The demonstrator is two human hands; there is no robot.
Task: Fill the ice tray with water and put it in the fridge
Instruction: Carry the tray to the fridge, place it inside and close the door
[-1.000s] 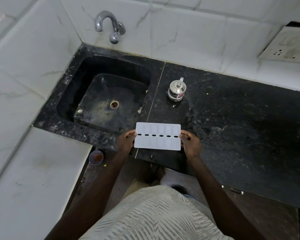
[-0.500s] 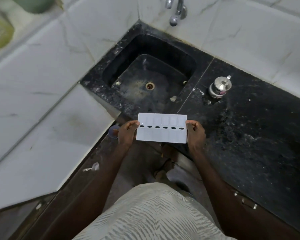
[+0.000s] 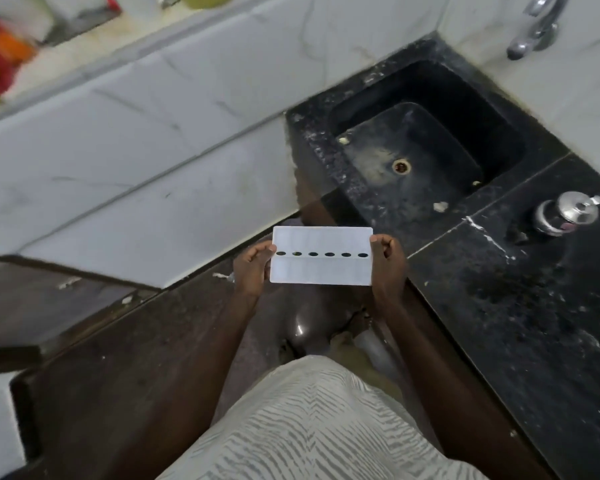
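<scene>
1. Two hands hold a white ice tray [image 3: 322, 255] level above the floor, in front of the counter [image 3: 520, 306].
2. Left hand [image 3: 253, 268] clamps its left end.
3. Right hand [image 3: 388, 261] clamps its right end.
4. Sink [image 3: 426, 147] and tap [image 3: 534, 29] sit upper right.

A home kitchen: black stone sink [image 3: 426, 147], wall tap [image 3: 534, 32], marble-tiled walls [image 3: 146, 133].

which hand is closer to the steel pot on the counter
Right. The right hand grips the ice tray's end on the steel pot's side; the left hand holds the far end.
</scene>
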